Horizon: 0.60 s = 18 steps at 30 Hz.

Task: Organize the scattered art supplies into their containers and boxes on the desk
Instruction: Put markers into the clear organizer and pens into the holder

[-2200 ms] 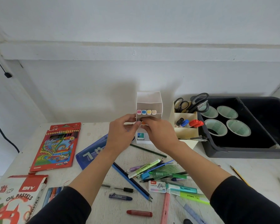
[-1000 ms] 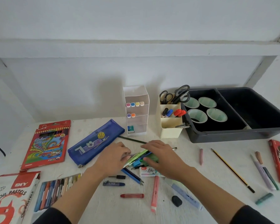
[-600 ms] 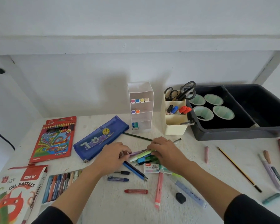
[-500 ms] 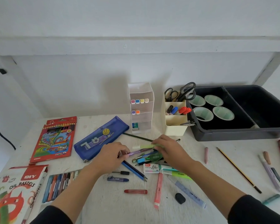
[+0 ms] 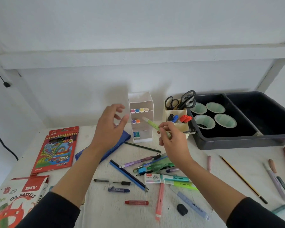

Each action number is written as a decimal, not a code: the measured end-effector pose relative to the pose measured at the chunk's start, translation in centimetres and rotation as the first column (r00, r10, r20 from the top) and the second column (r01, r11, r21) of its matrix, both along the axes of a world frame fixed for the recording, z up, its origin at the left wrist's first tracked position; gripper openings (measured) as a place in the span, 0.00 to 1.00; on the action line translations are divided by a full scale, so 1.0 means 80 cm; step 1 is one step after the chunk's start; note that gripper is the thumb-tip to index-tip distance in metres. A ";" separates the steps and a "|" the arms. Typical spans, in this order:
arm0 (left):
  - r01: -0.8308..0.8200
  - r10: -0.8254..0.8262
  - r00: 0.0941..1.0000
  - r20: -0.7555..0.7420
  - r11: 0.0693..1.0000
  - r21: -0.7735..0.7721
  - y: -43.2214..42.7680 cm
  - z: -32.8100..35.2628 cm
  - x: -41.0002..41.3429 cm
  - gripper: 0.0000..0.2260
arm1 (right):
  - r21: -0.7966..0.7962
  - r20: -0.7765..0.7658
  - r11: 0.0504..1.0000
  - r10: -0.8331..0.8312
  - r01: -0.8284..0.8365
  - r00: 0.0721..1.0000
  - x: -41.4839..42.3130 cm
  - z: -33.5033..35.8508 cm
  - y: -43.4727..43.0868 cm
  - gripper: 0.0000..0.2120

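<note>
My right hand (image 5: 172,142) pinches a light green marker (image 5: 150,123), lifted and pointing its pale tip toward the clear tiered marker holder (image 5: 141,97). That holder keeps several markers on an upper shelf, two on the shelf below and a small blue-green item at the bottom. My left hand (image 5: 109,129) hovers with spread fingers just left of the holder, holding nothing. A pile of pens, highlighters and pencils (image 5: 155,167) lies on the desk below my hands.
A cream organizer (image 5: 179,125) with scissors and markers stands right of the holder, beside a black tray (image 5: 240,140) with tape rolls. A blue pencil case (image 5: 117,145), a colour pencil box (image 5: 56,148) and an oil pastels box (image 5: 15,199) lie left. Loose pencils lie at right.
My right hand picked the light green marker out of the pile and raised it toward the clear holder. My left hand left the pile and rose, open, beside the holder.
</note>
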State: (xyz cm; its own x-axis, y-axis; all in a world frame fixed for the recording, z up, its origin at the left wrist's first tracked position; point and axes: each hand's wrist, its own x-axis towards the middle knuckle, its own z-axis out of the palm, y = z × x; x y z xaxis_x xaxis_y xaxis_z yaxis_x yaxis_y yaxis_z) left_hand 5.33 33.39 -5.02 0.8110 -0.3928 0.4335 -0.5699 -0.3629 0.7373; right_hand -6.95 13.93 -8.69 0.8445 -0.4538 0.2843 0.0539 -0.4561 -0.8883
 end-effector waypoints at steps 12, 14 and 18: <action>0.127 -0.128 0.992 0.008 0.989 0.081 -0.039 0.003 0.038 0.16 | -0.231 0.035 0.962 0.160 -0.148 0.986 0.051 0.008 0.015 0.14; 0.148 -0.149 0.989 -0.002 0.985 0.089 -0.036 0.004 0.045 0.16 | -0.264 0.061 0.953 0.172 -0.150 0.983 0.058 0.009 0.013 0.12; 0.186 -0.184 0.982 -0.036 0.978 0.091 -0.031 0.006 0.057 0.16 | -0.419 0.079 0.899 0.180 -0.131 0.981 0.074 0.009 0.006 0.09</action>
State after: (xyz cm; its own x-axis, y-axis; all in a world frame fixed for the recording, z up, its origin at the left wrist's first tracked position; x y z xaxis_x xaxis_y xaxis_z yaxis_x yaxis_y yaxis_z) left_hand 9.85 30.91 -4.54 0.7315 -0.5749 0.3666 -0.6139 -0.3214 0.7210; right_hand -1.06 14.40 -7.93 0.8458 -0.1425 0.5141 0.2425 -0.7557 -0.6084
